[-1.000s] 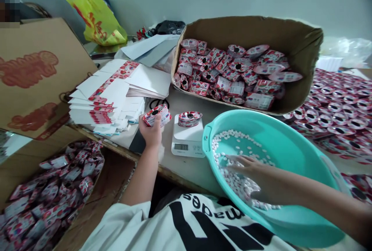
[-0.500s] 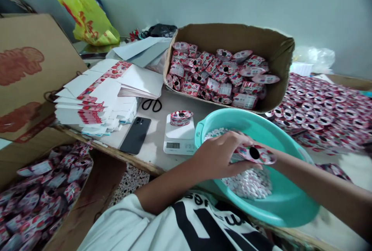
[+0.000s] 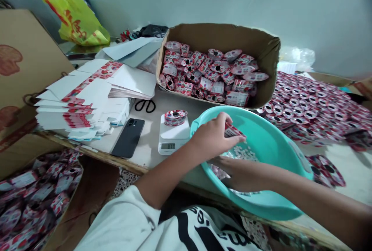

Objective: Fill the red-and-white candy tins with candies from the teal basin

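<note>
My left hand [image 3: 213,136] is closed around a small red printed box [image 3: 233,131], tilted over the turquoise basin [image 3: 270,142]. Small white tablets [image 3: 244,152] lie in the basin, some just below the box. Lower down in the basin, my right hand [image 3: 232,171] reaches among the tablets with its palm side down. Its fingers are blurred and partly hidden, so I cannot see whether they hold any. Left of the basin, another such box [image 3: 176,117] stands on a white digital scale [image 3: 173,138] with a lit display.
A carton [image 3: 221,32] of red boxes stands behind the basin. Many more boxes [image 3: 314,103] are massed at right, with a few [image 3: 325,170] beside the basin. A phone [image 3: 128,137], black-handled scissors [image 3: 145,106] and stacked flat cartons [image 3: 95,96] lie left. Another box-filled carton [image 3: 75,204] sits below.
My right hand has come out from behind the box and moved left, down into the tablets. My left hand has tipped the box, hiding its dark opening. The view has shifted slightly right.
</note>
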{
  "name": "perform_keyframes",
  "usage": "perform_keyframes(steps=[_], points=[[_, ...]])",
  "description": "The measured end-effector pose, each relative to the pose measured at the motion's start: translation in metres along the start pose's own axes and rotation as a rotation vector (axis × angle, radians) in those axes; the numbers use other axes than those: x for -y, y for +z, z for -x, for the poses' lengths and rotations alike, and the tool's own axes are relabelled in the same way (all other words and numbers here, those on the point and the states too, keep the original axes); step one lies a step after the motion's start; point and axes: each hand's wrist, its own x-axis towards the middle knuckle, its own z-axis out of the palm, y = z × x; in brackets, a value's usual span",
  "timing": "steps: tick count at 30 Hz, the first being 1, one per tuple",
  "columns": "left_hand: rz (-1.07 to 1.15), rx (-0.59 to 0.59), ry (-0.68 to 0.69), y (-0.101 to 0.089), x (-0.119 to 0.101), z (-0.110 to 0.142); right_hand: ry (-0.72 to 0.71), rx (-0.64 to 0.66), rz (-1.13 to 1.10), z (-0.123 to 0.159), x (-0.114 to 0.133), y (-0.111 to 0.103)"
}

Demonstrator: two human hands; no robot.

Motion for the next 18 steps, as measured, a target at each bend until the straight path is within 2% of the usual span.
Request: perform_keyframes(steps=[4,7,9,12,14,15,18], points=[[-0.058,0.035,0.159,0.009,0.003,-0.031,0.119,0.075,-0.023,0.033,0.000,-0.006],[0.009,0.006,0.215,0.019,0.016,-0.041,0.178,-0.073,-0.006,0.047,-0.024,-0.012],[0.076,-0.066,0.214,0.021,0.023,-0.042,0.332,-0.203,0.033,0.049,-0.049,-0.015],[0.121,-0.229,0.204,0.017,0.026,-0.042,0.574,-0.288,0.033,0.040,-0.077,-0.019],[0.100,-0.299,0.183,0.014,0.025,-0.042,0.617,-0.264,-0.010,0.030,-0.078,-0.018],[0.087,-0.303,0.164,0.014,0.025,-0.042,0.620,-0.210,-0.042,0.025,-0.073,-0.017],[0.027,-0.235,0.100,0.015,0.026,-0.043,0.558,-0.023,-0.061,0.020,-0.046,-0.008]])
